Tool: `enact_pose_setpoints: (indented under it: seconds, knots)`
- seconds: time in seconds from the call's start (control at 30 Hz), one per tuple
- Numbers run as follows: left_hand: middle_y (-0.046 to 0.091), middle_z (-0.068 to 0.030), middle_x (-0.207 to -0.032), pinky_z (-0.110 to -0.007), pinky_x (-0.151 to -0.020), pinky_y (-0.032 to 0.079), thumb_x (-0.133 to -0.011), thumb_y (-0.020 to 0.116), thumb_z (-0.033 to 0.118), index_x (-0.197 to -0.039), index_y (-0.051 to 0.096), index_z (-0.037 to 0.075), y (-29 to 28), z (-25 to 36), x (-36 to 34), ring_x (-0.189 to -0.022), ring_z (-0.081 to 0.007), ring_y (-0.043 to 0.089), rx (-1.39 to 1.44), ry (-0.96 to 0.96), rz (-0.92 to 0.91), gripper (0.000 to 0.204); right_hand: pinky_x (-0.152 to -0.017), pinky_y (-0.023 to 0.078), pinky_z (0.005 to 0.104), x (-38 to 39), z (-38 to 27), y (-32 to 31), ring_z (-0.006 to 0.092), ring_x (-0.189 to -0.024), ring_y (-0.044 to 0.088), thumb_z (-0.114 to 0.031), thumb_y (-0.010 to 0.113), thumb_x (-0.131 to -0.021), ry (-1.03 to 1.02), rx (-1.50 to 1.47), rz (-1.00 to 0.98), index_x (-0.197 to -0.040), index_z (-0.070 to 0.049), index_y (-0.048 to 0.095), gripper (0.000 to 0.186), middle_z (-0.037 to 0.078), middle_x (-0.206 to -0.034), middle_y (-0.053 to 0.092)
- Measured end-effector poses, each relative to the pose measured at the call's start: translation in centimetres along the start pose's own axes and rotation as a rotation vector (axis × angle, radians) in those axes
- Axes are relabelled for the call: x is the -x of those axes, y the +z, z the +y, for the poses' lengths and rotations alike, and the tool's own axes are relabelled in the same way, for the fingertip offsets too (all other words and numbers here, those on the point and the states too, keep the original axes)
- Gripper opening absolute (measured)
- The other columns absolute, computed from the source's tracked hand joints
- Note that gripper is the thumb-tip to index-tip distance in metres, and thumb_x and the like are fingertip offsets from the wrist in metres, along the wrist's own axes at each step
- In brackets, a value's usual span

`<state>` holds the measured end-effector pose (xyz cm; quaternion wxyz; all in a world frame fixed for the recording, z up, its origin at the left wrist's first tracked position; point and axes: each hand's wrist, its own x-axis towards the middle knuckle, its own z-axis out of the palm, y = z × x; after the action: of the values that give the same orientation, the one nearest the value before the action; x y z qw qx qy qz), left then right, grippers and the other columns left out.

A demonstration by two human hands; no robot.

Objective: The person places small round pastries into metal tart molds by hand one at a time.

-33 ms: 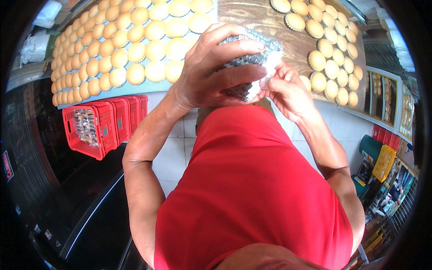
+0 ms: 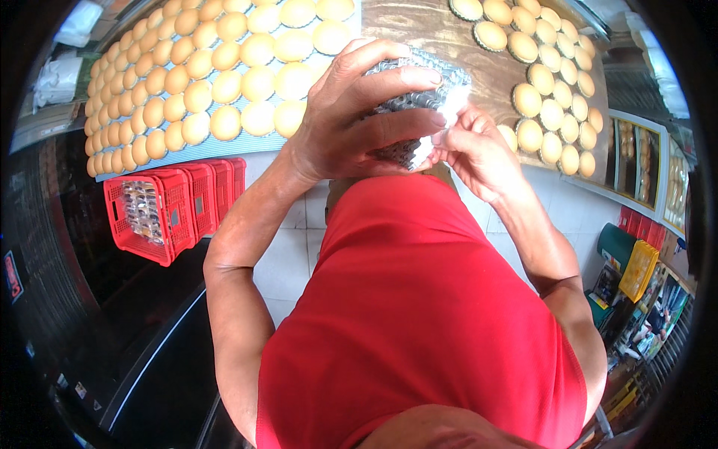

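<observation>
My left hand is wrapped around a stack of silver fluted tart tins, held on its side above my lap at the table's near edge. At the stack's right end, the fingers of my right hand are pinched together against the rim of the end tin. Glare whitens that end, so I cannot tell whether a single tin is separated there. Beyond my hands, round golden cakes in dark fluted tins stand in rows on the left. More golden cakes in tins sit on the right.
The cakes on the left rest on a blue-white ribbed sheet; a brown wooden board lies to its right. Red plastic crates with packed goods stand below on the left. A glass-fronted case and a yellow crate are at the right.
</observation>
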<state>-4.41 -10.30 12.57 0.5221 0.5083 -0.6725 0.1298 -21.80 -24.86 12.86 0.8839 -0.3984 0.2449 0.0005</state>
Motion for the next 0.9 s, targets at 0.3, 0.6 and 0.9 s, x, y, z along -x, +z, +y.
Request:
enact_pose_setpoints:
  seconds: [0.3, 0.6, 0.9]
  knots:
    - [0.063, -0.0008, -0.127, -0.049, -0.095, 0.050, -0.064, 0.085, 0.037, -0.111, 0.074, 0.022, 0.4, 0.0, -0.2, -0.116, -0.0326, 0.058, -0.002, -0.002, -0.015, 0.050, -0.066, 0.056, 0.0248, -0.3, 0.0, 2.6, 0.0123, -0.071, 0.064, 0.009, 0.055, -0.089, -0.022, -0.114, 0.056, -0.117, 0.004, 0.057, 0.029, 0.009, -0.094, 0.068]
    - [0.063, -0.0061, -0.129, -0.049, -0.099, 0.048, -0.069, 0.087, 0.044, -0.116, 0.069, 0.021, 0.5, -0.4, 0.2, -0.119, -0.0363, 0.057, -0.022, 0.021, -0.060, 0.056, -0.071, 0.056, 0.0278, 0.4, 1.1, 0.1, 0.0138, -0.075, 0.065, 0.011, 0.054, -0.086, -0.064, -0.007, 0.051, -0.122, 0.001, 0.053, 0.037, 0.009, -0.093, 0.067]
    - [0.062, -0.0002, -0.128, -0.049, -0.095, 0.049, -0.065, 0.086, 0.039, -0.111, 0.075, 0.024, 0.9, -0.1, -0.2, -0.116, -0.0333, 0.058, 0.017, -0.034, -0.021, 0.050, -0.067, 0.056, 0.0256, 0.5, 0.3, 0.2, 0.0135, -0.075, 0.065, 0.014, 0.050, -0.086, 0.002, -0.076, 0.041, -0.127, 0.002, 0.051, 0.043, 0.008, -0.094, 0.067]
